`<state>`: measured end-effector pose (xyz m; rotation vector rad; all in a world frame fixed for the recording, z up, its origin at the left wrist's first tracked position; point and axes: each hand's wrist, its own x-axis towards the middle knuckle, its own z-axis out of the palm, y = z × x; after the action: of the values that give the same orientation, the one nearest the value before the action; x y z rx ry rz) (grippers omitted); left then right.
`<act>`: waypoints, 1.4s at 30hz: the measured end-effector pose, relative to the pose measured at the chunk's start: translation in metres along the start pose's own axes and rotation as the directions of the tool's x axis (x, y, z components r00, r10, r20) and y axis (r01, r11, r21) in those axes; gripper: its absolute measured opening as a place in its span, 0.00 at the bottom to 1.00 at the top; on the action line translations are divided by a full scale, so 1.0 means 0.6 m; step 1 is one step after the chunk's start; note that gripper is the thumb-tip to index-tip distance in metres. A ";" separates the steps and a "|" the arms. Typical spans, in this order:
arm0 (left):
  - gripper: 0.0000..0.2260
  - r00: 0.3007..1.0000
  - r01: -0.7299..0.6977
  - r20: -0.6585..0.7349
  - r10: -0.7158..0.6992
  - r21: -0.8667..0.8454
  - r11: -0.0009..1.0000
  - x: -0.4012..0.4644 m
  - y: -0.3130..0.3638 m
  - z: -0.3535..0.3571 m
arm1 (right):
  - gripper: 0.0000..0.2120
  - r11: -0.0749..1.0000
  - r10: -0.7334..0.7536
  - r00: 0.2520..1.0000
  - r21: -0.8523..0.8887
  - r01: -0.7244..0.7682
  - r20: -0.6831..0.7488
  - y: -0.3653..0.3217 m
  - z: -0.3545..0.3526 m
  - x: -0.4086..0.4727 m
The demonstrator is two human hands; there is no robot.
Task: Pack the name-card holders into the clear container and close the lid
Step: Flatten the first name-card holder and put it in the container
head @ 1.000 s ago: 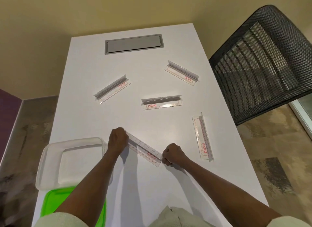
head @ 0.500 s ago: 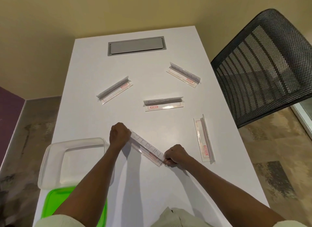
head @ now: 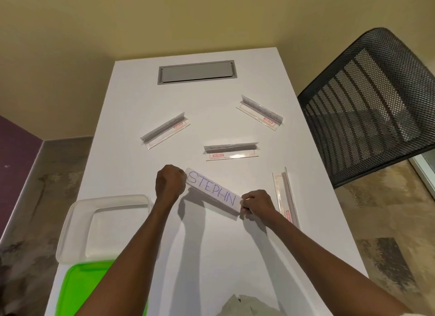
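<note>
Five name-card holders on show, and the white table (head: 211,257) carries them all. Largest first: a black mesh chair (head: 367,104) stands off the table's right edge, and a grey hatch (head: 196,72) sits flush near the far edge. At the near left corner lies the clear container (head: 77,224), open, with the green lid (head: 80,287) just beside it on the near side. Now the holders: one (head: 164,131) lies left of centre, one (head: 260,113) towards the far right, one (head: 231,151) in the middle, one (head: 286,195) along the right edge. The fifth, the held holder (head: 213,191), is up off the surface near the middle, tilted so its card reads STEPHN. Left hand (head: 170,182) is curled tight round its left end, fist closed on it; right hand (head: 257,205) pinches the right end, fingers (head: 244,204) folded over the edge.
</note>
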<state>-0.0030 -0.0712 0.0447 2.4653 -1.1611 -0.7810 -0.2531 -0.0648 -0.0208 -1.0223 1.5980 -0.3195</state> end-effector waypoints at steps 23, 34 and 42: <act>0.13 0.994 -0.061 0.081 0.067 -0.079 0.995 -0.030 -0.082 0.091 | 0.19 0.978 -0.201 0.967 -0.089 0.188 -0.158 0.012 -0.027 0.009; 0.13 0.991 -0.045 0.121 0.062 -0.139 0.989 -0.029 -0.107 0.117 | 0.13 0.963 -0.252 0.960 -0.130 0.236 -0.121 0.014 -0.028 0.008; 0.11 0.991 -0.047 0.120 0.063 -0.126 0.991 -0.029 -0.111 0.120 | 0.16 0.955 -0.274 0.955 -0.151 0.256 -0.115 0.024 -0.024 0.012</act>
<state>-0.0142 -0.0194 -0.0396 2.3032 -1.1807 -0.9714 -0.2721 -0.0666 -0.0308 -1.3493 1.6199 -0.4771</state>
